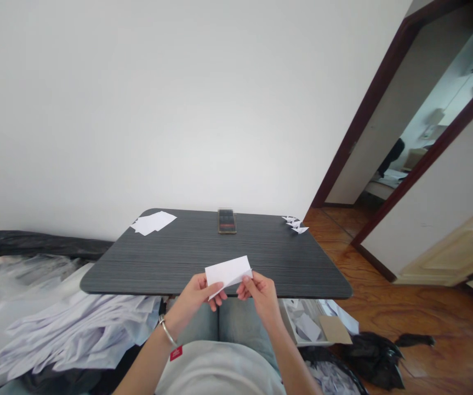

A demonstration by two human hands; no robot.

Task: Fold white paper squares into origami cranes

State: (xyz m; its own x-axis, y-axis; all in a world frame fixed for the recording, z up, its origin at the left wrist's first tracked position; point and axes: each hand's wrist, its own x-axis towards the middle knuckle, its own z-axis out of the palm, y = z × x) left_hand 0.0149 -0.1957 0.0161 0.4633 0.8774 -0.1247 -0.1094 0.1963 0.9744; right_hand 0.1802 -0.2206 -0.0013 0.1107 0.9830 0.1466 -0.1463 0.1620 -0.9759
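Left hand [195,296] and right hand [263,296] pinch an apparently folded white paper sheet [228,272]; slack fingertip pressure could drop it onto the dark tabletop [269,258] just beyond the grip.

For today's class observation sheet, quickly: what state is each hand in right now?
Left hand: closed, pinching the left end of a folded white paper.
Right hand: closed, pinching the right end of the same paper.
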